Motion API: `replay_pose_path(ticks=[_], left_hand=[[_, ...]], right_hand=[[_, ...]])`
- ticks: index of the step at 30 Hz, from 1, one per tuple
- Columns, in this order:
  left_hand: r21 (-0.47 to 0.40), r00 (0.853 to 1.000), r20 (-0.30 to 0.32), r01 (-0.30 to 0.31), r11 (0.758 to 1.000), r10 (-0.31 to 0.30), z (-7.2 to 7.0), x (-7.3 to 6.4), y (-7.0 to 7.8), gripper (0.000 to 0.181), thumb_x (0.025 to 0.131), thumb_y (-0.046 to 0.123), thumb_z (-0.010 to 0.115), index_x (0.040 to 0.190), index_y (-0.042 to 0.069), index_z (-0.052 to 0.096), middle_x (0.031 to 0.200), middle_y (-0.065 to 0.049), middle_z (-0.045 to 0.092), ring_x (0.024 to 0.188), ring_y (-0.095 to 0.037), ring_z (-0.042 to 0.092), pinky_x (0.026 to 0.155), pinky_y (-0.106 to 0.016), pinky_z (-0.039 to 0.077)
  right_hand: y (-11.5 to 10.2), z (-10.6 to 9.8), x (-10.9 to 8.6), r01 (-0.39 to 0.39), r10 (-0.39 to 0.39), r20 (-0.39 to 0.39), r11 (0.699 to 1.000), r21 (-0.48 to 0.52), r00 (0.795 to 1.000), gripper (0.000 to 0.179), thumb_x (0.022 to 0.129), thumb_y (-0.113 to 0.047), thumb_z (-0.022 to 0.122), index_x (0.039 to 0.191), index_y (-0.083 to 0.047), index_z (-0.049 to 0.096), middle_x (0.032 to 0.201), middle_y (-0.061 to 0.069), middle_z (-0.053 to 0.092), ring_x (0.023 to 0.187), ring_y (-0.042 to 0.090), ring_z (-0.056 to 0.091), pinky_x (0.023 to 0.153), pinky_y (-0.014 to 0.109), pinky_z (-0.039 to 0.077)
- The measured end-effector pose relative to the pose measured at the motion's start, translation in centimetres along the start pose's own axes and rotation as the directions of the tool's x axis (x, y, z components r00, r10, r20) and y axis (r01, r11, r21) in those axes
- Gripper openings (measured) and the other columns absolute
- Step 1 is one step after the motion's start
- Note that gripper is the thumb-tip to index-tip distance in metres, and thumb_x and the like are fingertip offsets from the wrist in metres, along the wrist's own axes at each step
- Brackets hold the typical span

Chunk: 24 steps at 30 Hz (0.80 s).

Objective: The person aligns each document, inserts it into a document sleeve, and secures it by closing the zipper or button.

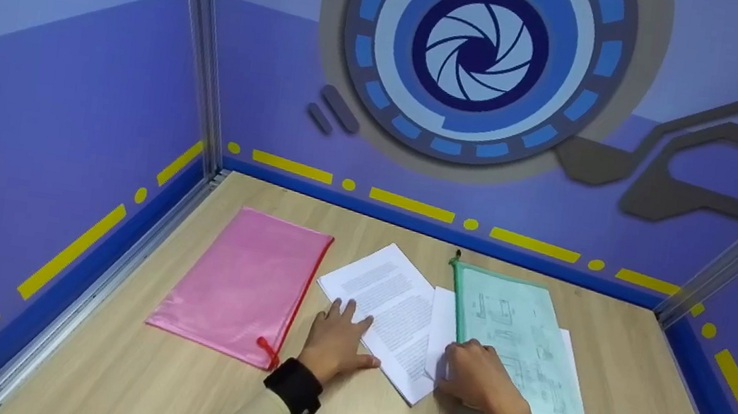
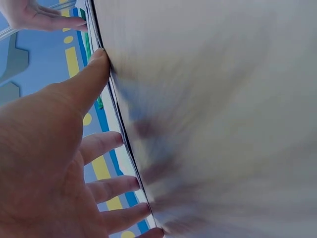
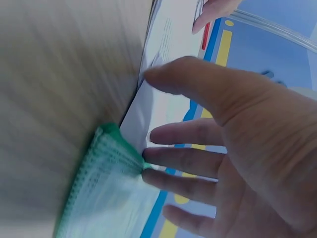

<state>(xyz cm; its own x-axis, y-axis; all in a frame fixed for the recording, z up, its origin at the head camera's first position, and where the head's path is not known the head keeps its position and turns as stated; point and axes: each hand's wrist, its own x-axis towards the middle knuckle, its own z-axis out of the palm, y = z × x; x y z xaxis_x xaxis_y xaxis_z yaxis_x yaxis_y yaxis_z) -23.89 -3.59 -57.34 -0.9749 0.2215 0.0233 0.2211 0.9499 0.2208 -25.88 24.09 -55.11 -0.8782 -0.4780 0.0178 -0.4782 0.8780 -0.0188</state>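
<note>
My left hand point(image 1: 333, 341) rests with spread fingers on the lower left edge of some printed paper sheets point(image 1: 382, 281), which lie at a slant on the table. In the left wrist view its thumb and fingertips touch down along the paper's edge. To the right is a green mesh zip folder point(image 1: 517, 326) with drawings showing through. White paper point(image 1: 443, 309) sticks out at the folder's left side, overlapping the printed sheets. My right hand point(image 1: 479, 375) is at that side; in the right wrist view its fairly straight fingers touch the folder's green edge point(image 3: 111, 131), the thumb apart over the white paper.
A pink zip folder point(image 1: 245, 283) with a red zip lies flat at the left of the wooden table point(image 1: 175, 381). More white paper point(image 1: 571, 376) shows past the green folder's right side. Blue and purple panels point(image 1: 273, 66) wall in the table's back and sides.
</note>
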Motion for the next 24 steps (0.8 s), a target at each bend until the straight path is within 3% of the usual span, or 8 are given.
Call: replay_pose_path(ticks=[3, 6, 9, 11, 13, 16, 19, 24], left_hand=[[-0.085, 1.000, -0.001, -0.009, 0.996, 0.009, -0.7, 0.5, -0.7, 0.080, 0.089, 0.060, 0.078, 0.154, 0.018, 0.057, 0.156, -0.019, 0.051, 0.145, -0.043, 0.045, 0.108, -0.062, 0.044], [-0.141, 0.992, -0.122, -0.005, 0.990, -0.012, -1.4, 1.2, -2.1, 0.068, 0.091, 0.050, 0.080, 0.146, 0.014, 0.063, 0.139, -0.017, 0.064, 0.128, -0.042, 0.060, 0.098, -0.060, 0.050], [-0.133, 0.947, -0.297, 0.088, 0.987, -0.124, -1.8, 1.9, -3.9, 0.057, 0.091, 0.041, 0.083, 0.136, 0.008, 0.069, 0.123, -0.017, 0.069, 0.113, -0.041, 0.064, 0.091, -0.057, 0.052], [-0.098, 0.908, -0.349, 0.210, 0.973, -0.231, -2.0, 2.2, -5.1, 0.058, 0.090, 0.041, 0.084, 0.133, 0.005, 0.068, 0.123, -0.022, 0.067, 0.117, -0.044, 0.061, 0.096, -0.058, 0.050], [-0.031, 0.891, -0.302, 0.347, 0.937, -0.340, -2.1, 2.2, -6.0, 0.066, 0.090, 0.046, 0.083, 0.136, 0.002, 0.064, 0.131, -0.028, 0.063, 0.123, -0.048, 0.058, 0.105, -0.061, 0.045], [0.053, 0.886, -0.174, 0.445, 0.894, -0.430, -2.2, 1.9, -6.9, 0.074, 0.090, 0.052, 0.081, 0.137, -0.002, 0.060, 0.136, -0.040, 0.056, 0.125, -0.055, 0.059, 0.109, -0.067, 0.041], [0.057, 0.886, -0.111, 0.458, 0.887, -0.450, -2.3, 1.7, -7.4, 0.056, 0.098, 0.037, 0.076, 0.133, -0.006, 0.062, 0.133, -0.046, 0.055, 0.115, -0.054, 0.066, 0.103, -0.071, 0.044], [0.077, 0.891, -0.150, 0.443, 0.893, -0.429, -2.7, 1.7, -7.5, 0.027, 0.103, 0.004, 0.056, 0.122, -0.006, 0.073, 0.127, -0.045, 0.060, 0.100, -0.048, 0.072, 0.094, -0.071, 0.049]], right_hand=[[0.4, 0.0, 0.3, -0.020, 0.020, 0.002, 0.999, 0.038, 1.000, 0.012, 0.084, -0.016, 0.080, 0.084, -0.007, 0.071, 0.068, -0.001, 0.054, 0.062, 0.018, 0.048, 0.061, 0.038, 0.045], [0.7, -0.1, 0.4, -0.049, 0.046, 0.030, 0.996, 0.079, 0.998, 0.015, 0.084, -0.017, 0.082, 0.089, -0.006, 0.074, 0.070, -0.001, 0.055, 0.061, 0.018, 0.049, 0.059, 0.035, 0.042], [0.9, -0.1, 0.3, -0.060, 0.053, 0.064, 0.992, 0.108, 0.997, 0.021, 0.083, -0.020, 0.086, 0.094, -0.005, 0.076, 0.072, -0.001, 0.057, 0.064, 0.018, 0.050, 0.061, 0.035, 0.042], [1.0, -0.2, 0.3, -0.064, 0.054, 0.077, 0.990, 0.126, 0.996, 0.024, 0.081, -0.021, 0.089, 0.096, -0.005, 0.076, 0.074, -0.001, 0.058, 0.066, 0.018, 0.050, 0.062, 0.036, 0.042], [1.2, -0.3, 0.2, -0.067, 0.055, 0.085, 0.988, 0.138, 0.995, 0.026, 0.080, -0.021, 0.091, 0.096, -0.005, 0.076, 0.075, -0.001, 0.058, 0.067, 0.018, 0.050, 0.063, 0.036, 0.042], [1.4, -0.4, 0.1, -0.074, 0.058, 0.103, 0.985, 0.159, 0.993, 0.026, 0.080, -0.020, 0.091, 0.096, -0.006, 0.076, 0.075, -0.001, 0.058, 0.067, 0.019, 0.050, 0.064, 0.037, 0.041], [1.5, -0.3, 0.2, -0.070, 0.049, 0.118, 0.982, 0.173, 0.992, 0.022, 0.082, -0.020, 0.089, 0.095, -0.007, 0.077, 0.074, -0.002, 0.057, 0.067, 0.018, 0.051, 0.064, 0.037, 0.041], [1.6, -0.2, 0.5, -0.046, 0.029, 0.094, 0.983, 0.177, 0.995, 0.023, 0.083, -0.022, 0.089, 0.098, -0.007, 0.078, 0.073, -0.004, 0.056, 0.066, 0.017, 0.050, 0.063, 0.036, 0.040]])
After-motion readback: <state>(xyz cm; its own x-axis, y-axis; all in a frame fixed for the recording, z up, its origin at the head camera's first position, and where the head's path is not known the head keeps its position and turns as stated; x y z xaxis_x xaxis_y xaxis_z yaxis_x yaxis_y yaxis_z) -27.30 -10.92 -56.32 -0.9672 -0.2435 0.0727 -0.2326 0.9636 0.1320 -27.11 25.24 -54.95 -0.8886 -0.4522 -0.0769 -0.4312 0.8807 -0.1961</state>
